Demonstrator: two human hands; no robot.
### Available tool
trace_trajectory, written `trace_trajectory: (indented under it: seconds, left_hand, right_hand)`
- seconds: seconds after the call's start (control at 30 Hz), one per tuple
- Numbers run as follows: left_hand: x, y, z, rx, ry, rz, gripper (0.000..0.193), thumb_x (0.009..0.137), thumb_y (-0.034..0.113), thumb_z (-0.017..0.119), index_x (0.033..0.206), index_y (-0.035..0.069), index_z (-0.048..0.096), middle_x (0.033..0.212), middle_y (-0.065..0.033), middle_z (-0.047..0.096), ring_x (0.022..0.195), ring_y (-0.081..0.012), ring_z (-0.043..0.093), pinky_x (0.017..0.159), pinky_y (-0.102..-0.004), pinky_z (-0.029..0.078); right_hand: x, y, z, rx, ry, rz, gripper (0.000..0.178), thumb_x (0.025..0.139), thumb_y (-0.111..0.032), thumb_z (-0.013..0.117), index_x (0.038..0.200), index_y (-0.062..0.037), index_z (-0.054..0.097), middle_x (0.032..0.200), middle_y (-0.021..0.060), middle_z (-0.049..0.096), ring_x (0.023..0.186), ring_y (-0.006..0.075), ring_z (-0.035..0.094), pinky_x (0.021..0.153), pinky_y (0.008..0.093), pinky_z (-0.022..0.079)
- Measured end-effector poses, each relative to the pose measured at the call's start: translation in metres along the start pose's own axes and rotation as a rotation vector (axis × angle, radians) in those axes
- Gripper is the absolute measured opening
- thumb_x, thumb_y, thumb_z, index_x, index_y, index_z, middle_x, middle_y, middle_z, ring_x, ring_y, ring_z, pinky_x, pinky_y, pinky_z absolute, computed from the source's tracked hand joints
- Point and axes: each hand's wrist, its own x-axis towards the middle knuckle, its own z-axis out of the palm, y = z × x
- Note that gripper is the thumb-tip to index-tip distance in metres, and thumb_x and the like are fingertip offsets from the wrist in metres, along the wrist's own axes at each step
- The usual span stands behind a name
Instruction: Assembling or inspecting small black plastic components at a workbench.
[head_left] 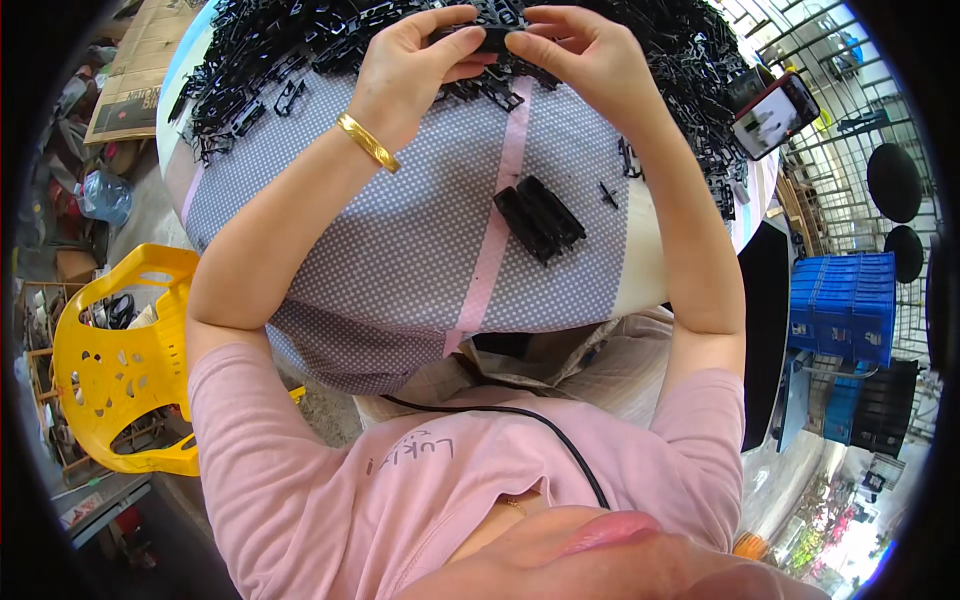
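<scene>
While both hands meet at the far side of the desk (pixel 400 250), the left hand (pixel 405 75) and right hand (pixel 585 55) pinch one small black plastic part (pixel 487 38) between them. Left grip: thumb and fingers closed on the part's left end. Right grip: fingertips closed on its right end, thumb underneath. The part is held just above the desk surface, right at the edge of the big heap of black plastic pieces (pixel 300 50) that spreads behind and to both sides of the grips. A gold bangle (pixel 367 141) sits on the left wrist.

Nearer the body than the right grip, a short stack of black parts (pixel 540 218) lies on the dotted grey cloth, just beside the pink stripe (pixel 495 250) running down the cloth. A single small black piece (pixel 608 195) lies loose, a little right of that stack. Right of the right grip, well apart, a phone with a red case (pixel 775 115) rests on the heap's edge.

Left of the left forearm, off the desk, a yellow plastic chair (pixel 110 360). Right of the right forearm, blue crates (pixel 845 305) stacked on the floor. Pink shirt and a black cable (pixel 520 415) at the lower edge.
</scene>
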Motion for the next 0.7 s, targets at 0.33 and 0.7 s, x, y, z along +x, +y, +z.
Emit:
trace_trajectory:
  seconds: [0.33, 0.7]
  left_hand:
    - [-0.016, 0.037, 0.014, -0.128, -0.042, -0.077, 0.033, 0.084, 0.003, 0.054, 0.116, -0.004, 0.049, 0.098, -0.012, 0.059, 0.08, -0.014, 0.059, 0.072, -0.0243, 0.051]
    - [-0.041, 0.012, 0.035, 0.463, -0.87, 0.099, 0.027, 0.082, 0.013, 0.059, 0.107, 0.003, 0.058, 0.098, -0.0086, 0.064, 0.086, -0.0176, 0.061, 0.079, -0.027, 0.046]
  right_hand:
    - [0.005, -0.006, -0.01, 0.883, -0.43, 0.57, 0.034, 0.079, -0.017, 0.066, 0.106, 0.0011, 0.059, 0.089, 0.0054, 0.064, 0.074, 0.0103, 0.06, 0.068, 0.0214, 0.048]
    - [0.019, 0.078, -0.032, 0.069, -0.126, 0.169, 0.026, 0.08, -0.024, 0.063, 0.095, -0.0026, 0.065, 0.081, 0.0039, 0.066, 0.072, 0.0093, 0.061, 0.064, 0.0209, 0.047]
